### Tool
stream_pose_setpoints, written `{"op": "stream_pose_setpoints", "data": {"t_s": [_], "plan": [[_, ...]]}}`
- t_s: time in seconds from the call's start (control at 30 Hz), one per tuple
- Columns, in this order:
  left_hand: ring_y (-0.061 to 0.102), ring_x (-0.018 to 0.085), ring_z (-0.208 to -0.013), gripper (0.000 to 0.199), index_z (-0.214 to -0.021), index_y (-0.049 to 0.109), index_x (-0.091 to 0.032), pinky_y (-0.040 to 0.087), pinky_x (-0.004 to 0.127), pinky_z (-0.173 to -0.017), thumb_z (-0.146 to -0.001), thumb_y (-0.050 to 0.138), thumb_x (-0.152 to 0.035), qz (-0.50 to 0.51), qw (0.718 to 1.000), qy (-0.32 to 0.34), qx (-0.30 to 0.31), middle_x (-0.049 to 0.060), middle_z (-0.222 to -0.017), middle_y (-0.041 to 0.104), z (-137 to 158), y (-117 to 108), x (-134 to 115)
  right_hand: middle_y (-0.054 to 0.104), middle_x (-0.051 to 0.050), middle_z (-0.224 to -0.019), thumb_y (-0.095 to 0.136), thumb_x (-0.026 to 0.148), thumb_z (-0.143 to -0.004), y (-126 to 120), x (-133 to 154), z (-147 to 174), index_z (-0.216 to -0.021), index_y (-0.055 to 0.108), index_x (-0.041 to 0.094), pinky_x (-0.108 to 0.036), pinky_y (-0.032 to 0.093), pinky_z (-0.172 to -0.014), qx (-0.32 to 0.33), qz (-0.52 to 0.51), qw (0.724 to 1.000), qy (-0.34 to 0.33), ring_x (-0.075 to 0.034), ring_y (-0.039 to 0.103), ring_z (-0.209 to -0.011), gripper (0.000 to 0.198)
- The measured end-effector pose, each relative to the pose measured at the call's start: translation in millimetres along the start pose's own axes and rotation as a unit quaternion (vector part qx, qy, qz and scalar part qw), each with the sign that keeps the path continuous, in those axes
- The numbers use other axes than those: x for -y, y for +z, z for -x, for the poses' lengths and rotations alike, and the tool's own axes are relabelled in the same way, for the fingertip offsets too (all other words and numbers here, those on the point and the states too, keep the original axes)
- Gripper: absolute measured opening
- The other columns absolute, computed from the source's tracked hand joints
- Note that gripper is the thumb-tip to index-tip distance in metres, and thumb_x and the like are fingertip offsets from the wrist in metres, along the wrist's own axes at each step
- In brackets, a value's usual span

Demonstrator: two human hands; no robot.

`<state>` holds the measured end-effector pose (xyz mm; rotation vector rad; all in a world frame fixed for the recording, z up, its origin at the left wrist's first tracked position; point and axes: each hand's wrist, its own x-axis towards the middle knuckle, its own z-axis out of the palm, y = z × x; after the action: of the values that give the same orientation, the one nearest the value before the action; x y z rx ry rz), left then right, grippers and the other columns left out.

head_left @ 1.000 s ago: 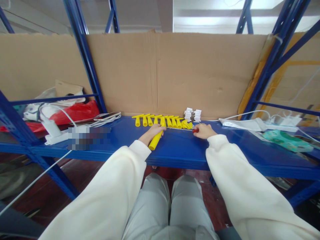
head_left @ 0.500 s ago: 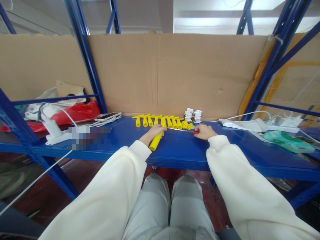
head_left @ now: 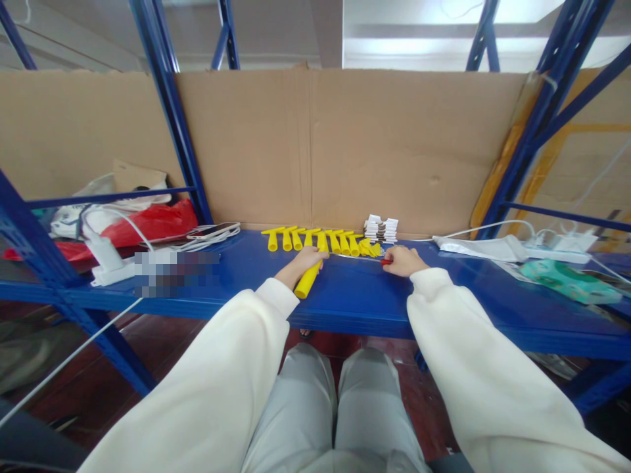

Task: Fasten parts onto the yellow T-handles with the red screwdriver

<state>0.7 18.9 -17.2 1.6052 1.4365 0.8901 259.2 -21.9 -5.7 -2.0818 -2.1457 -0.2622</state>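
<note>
My left hand (head_left: 302, 263) is closed around a yellow T-shaped plastic piece (head_left: 309, 279), its round tube end tilted toward the shelf's front edge. My right hand (head_left: 403, 261) is closed on the red handle of a screwdriver (head_left: 386, 261). The thin metal shaft runs left to the head of the held piece; where the tip sits is too small to make out. Behind my hands stands a row of similar yellow T-shaped pieces (head_left: 287, 240), and a small pile of flat yellow parts (head_left: 371, 247) lies at the row's right end.
Stacked white parts (head_left: 380, 228) stand at the back against a cardboard panel (head_left: 369, 144). On the left of the blue shelf (head_left: 355, 305) are a white power strip (head_left: 118, 268), a phone with cables (head_left: 214, 231) and a red bag (head_left: 152, 223). A green packet (head_left: 566, 279) lies right, by blue uprights (head_left: 177, 118).
</note>
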Motion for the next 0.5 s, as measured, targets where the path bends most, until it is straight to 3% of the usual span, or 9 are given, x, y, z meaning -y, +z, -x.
{"op": "stream_pose_setpoints", "data": {"t_s": [0.2,0.4,0.5], "plan": [[0.045,0.011,-0.037,0.034,-0.051,0.048,-0.021,0.037,0.022,-0.043,-0.081,0.061,-0.013,-0.019,1.0,0.013,-0.003,-0.003,-0.038,0.048,-1.1,-0.7,0.5,0.077,-0.008,-0.102,0.065,0.025,-0.079,-0.6,0.7,1.8,-0.101,0.069,0.023,-0.029,0.049,-0.077,-0.011,-0.011,1.0,0.018,-0.024,0.071,-0.095,0.023],[0.046,0.012,-0.038,0.033,-0.051,0.049,-0.02,0.038,0.024,-0.046,-0.081,0.061,-0.014,-0.042,0.999,0.013,-0.013,-0.003,-0.04,0.048,-1.4,-0.3,1.1,0.078,-0.006,-0.102,0.061,0.027,-0.081,0.6,-1.2,0.0,-0.092,0.072,0.025,-0.036,0.048,-0.089,-0.009,-0.014,1.0,0.006,-0.027,0.069,-0.105,0.016],[0.046,0.011,-0.039,0.034,-0.051,0.049,-0.02,0.039,0.024,-0.048,-0.082,0.062,-0.014,-0.05,0.998,0.017,-0.018,-0.003,-0.04,0.048,-0.5,0.6,-0.3,0.077,-0.006,-0.099,0.063,0.028,-0.08,0.8,-2.0,-0.8,-0.089,0.072,0.025,-0.034,0.049,-0.086,-0.017,-0.006,1.0,0.005,-0.026,0.069,-0.101,0.013]]}}
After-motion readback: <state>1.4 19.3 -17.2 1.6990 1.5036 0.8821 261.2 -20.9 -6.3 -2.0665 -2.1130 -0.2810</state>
